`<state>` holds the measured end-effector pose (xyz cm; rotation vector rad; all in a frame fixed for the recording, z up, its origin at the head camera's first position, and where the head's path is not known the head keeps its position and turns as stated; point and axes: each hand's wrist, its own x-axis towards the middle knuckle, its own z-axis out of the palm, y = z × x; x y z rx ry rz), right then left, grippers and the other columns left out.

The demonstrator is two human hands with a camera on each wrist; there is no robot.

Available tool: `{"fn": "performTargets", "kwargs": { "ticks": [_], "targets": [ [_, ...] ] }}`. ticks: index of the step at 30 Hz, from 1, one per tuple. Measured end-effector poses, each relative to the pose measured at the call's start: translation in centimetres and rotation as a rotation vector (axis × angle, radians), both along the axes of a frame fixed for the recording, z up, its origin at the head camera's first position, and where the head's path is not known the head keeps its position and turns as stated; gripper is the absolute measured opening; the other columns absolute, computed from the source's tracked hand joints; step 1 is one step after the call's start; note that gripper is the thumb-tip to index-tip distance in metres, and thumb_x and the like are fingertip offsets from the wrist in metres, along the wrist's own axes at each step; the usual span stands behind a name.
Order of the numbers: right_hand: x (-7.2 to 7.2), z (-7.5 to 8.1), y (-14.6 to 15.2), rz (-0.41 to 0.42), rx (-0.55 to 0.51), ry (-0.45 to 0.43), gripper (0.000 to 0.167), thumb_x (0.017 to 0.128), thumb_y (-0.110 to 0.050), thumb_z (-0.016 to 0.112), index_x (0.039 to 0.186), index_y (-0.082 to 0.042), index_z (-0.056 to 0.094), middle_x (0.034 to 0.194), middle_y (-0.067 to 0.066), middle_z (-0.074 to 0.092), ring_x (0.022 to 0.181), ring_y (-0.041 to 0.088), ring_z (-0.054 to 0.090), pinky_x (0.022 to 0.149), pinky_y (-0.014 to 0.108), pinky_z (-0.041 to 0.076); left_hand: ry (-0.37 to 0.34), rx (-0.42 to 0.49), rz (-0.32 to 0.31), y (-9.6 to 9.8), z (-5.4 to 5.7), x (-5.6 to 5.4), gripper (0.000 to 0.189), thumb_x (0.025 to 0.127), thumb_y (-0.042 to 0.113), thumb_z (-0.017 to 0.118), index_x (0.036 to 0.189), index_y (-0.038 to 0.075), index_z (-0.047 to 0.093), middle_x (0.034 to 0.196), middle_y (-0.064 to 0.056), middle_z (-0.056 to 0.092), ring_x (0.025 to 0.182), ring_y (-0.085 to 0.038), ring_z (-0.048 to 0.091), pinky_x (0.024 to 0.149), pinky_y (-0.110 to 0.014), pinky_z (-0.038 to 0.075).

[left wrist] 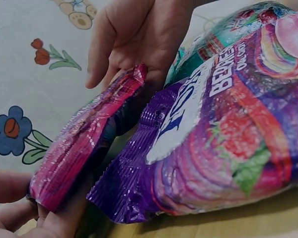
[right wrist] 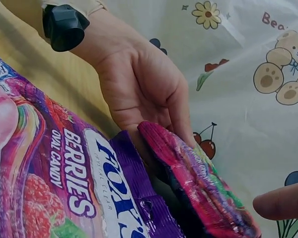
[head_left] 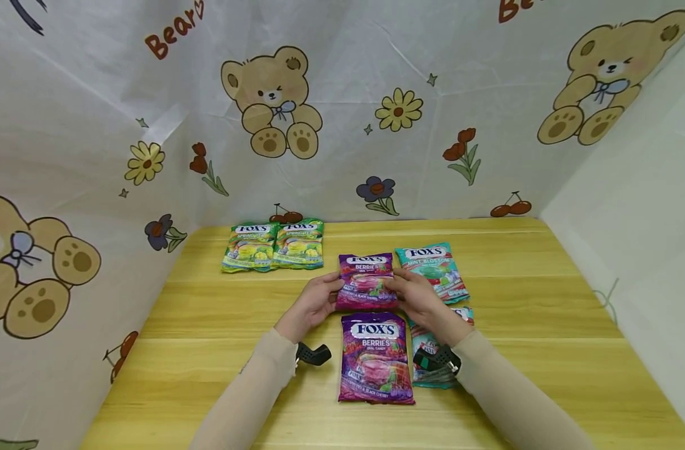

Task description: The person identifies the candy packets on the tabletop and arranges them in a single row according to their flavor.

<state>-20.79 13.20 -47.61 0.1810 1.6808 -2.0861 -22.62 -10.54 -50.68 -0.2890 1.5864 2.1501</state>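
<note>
Both hands hold a purple FOX'S Berries candy bag [head_left: 367,281] by its two sides, near the middle of the table. My left hand [head_left: 314,300] grips the left edge, with fingers underneath it in the left wrist view. At the right edge, my right hand [head_left: 417,299] has its thumb and fingers about the bag. A second Berries candy bag [head_left: 375,359] lies flat just in front of the held one. To the right is a teal Mint Blossom candy bag [head_left: 432,269]. Another teal candy bag [head_left: 427,340] is partly hidden under the right hand and wrist.
Two green FOX'S candy bags [head_left: 300,245] lie side by side at the back left of the wooden table [head_left: 522,281]. A white cloth [head_left: 342,169] printed with bears and flowers stands behind the table and along its left. A white wall [head_left: 652,206] borders the right.
</note>
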Motion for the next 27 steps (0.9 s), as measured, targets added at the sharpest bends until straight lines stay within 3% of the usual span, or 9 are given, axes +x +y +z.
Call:
{"fn": "performTargets", "kwargs": {
  "ticks": [3,7,15,18,22,25,27],
  "targets": [
    [-0.2,-0.2,-0.3,-0.022,-0.008,-0.007,0.071,0.106,-0.001,0.048,0.165,-0.002,0.008,0.17,0.023,0.018,0.15,0.037,0.034,0.124,0.049,0.035,0.008,0.013,-0.001,-0.2,-0.1,0.2,0.054,0.11,0.011,0.046,0.162,0.005,0.031,0.151,-0.022,0.052,0.116,-0.024,0.063,0.092,-0.032,0.06],
    [-0.3,-0.4,-0.6,-0.037,-0.001,-0.018,0.073,0.104,0.001,0.052,0.166,-0.006,0.012,0.166,0.021,0.03,0.138,0.028,0.048,0.109,0.033,0.05,0.018,0.041,-0.01,-0.4,-0.3,0.3,0.056,0.111,0.012,0.044,0.163,0.007,0.027,0.154,-0.022,0.049,0.12,-0.024,0.062,0.095,-0.033,0.058],
    [-0.8,0.0,-0.8,-0.052,-0.056,-0.02,0.073,0.105,0.002,0.049,0.166,-0.008,0.011,0.171,0.017,0.022,0.149,0.031,0.038,0.101,0.025,0.052,0.047,0.068,-0.018,-0.5,0.2,-0.3,0.056,0.111,0.014,0.045,0.164,0.016,0.028,0.155,-0.018,0.051,0.124,-0.025,0.064,0.104,-0.04,0.056],
    [-1.0,0.2,-1.1,-0.063,-0.063,-0.036,0.073,0.105,0.003,0.049,0.167,-0.011,0.012,0.168,0.019,0.029,0.145,0.03,0.042,0.109,0.032,0.049,0.048,0.059,-0.011,-0.7,0.4,-0.6,0.056,0.111,0.014,0.044,0.164,0.018,0.029,0.153,-0.018,0.053,0.123,-0.026,0.065,0.102,-0.04,0.057],
    [-1.4,0.4,-1.5,-0.062,-0.093,-0.058,0.076,0.105,0.004,0.047,0.168,-0.019,0.011,0.165,0.021,0.032,0.146,0.038,0.041,0.12,0.054,0.04,0.051,0.051,0.004,-0.9,0.6,-1.1,0.055,0.11,0.012,0.045,0.163,0.018,0.032,0.151,-0.017,0.055,0.119,-0.024,0.068,0.098,-0.038,0.059],
    [-1.9,0.3,-1.9,-0.058,-0.11,-0.072,0.077,0.105,0.005,0.046,0.168,-0.023,0.012,0.167,0.02,0.03,0.147,0.045,0.038,0.118,0.064,0.037,0.053,0.028,0.022,-1.1,0.8,-1.5,0.054,0.11,0.012,0.045,0.162,0.019,0.035,0.149,-0.017,0.057,0.113,-0.02,0.07,0.092,-0.034,0.061],
    [-2.2,0.2,-2.2,-0.068,-0.103,-0.073,0.077,0.105,0.005,0.047,0.168,-0.025,0.013,0.167,0.018,0.029,0.146,0.046,0.039,0.116,0.065,0.039,0.058,-0.001,0.028,-1.2,0.9,-1.8,0.053,0.11,0.012,0.046,0.162,0.019,0.036,0.148,-0.017,0.058,0.111,-0.019,0.071,0.089,-0.032,0.062]
  ]
}}
